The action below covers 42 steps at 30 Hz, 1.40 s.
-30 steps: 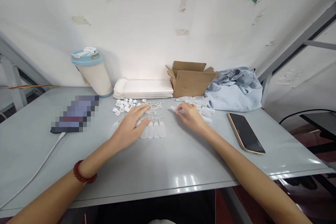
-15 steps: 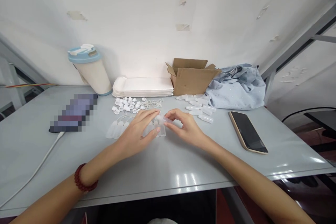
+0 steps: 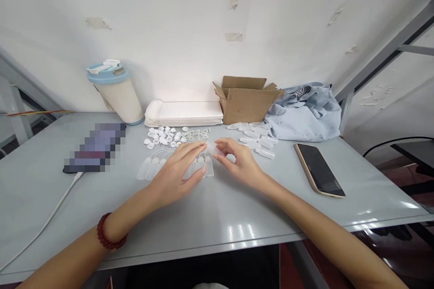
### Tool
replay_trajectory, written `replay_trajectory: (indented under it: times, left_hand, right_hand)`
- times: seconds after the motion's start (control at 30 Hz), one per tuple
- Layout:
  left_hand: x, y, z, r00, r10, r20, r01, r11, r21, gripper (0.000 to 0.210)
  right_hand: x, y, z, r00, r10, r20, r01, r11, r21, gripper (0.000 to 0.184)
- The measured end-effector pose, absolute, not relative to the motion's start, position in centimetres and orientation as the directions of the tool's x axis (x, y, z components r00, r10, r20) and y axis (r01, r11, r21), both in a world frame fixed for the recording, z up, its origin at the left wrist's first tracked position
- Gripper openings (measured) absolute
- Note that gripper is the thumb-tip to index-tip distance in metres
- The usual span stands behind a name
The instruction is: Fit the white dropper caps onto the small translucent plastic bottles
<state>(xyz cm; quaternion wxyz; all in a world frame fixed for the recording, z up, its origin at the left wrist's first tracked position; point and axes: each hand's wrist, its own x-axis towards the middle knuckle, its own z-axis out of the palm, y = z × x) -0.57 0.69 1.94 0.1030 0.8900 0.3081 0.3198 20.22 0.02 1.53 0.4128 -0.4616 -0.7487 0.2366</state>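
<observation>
Partway done, going by what I see on my feed. Row of small bottles (image 3: 145, 169) laid side by side on the surface (image 3: 237, 216), tops pointing away from me; the ones at its near-left end have thin curved strands (image 3: 162, 151) at their necks, so I count those as fitted that far. No white cap on any bottle I can make out. Middle of the row is covered by my left hand (image 3: 176, 167), so no full count.

Right hand (image 3: 239, 158): grip pinching one more translucent bottle (image 3: 212, 148) between thumb and fingers, just above the right end of the row. Left hand: grip relaxed, thumb spread away from fingers, nothing held that I can see; its fingertips are right by the pinched bottle, can't tell if touching.

Left over, as I judge it: loose bottles (image 3: 262, 140) scattered beyond the right hand, in front of the cardboard box (image 3: 251, 106) and blue cloth (image 3: 307, 119); loose strand pieces (image 3: 198, 134) in a small heap behind the hands; white caps (image 3: 164, 136) in a pile beside that heap. So the capping looks entirely undone, the row only part of the stock.
</observation>
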Motion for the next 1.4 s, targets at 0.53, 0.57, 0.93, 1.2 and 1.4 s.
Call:
replay_trajectory:
  times: [0.53, 0.57, 0.93, 1.2, 1.4]
  left_hand:
    - [-0.1, 0.3, 1.5, 0.728, 0.413, 0.547, 0.45, -0.89, 0.073, 0.045]
    - [-0.1, 0.2, 1.5, 0.728, 0.409, 0.55, 0.449, -0.891, 0.069, 0.044]
    - [0.1, 0.1, 1.4, 0.721, 0.374, 0.583, 0.442, -0.897, 0.029, 0.039]
    - [0.1, 0.0, 1.5, 0.725, 0.371, 0.58, 0.417, -0.907, 0.059, 0.043]
    - [0.1, -0.2, 1.7, 0.687, 0.435, 0.583, 0.418, -0.892, 0.172, 0.043]
  right_hand:
    - [19.8, -0.3, 1.6, -0.262, 0.9, 0.349, 0.401, 0.43, -0.808, 0.031]
    - [19.7, -0.4, 1.7, -0.253, 0.908, 0.334, 0.388, 0.411, -0.825, 0.03]
    - [19.6, -0.5, 1.6, -0.179, 0.959, 0.22, 0.268, 0.263, -0.927, 0.028]
    - [19.9, -0.1, 1.4, -0.168, 0.968, 0.186, 0.134, 0.209, -0.969, 0.029]
    - [19.8, -0.4, 1.7, -0.195, 0.965, 0.175, 0.156, 0.207, -0.966, 0.027]
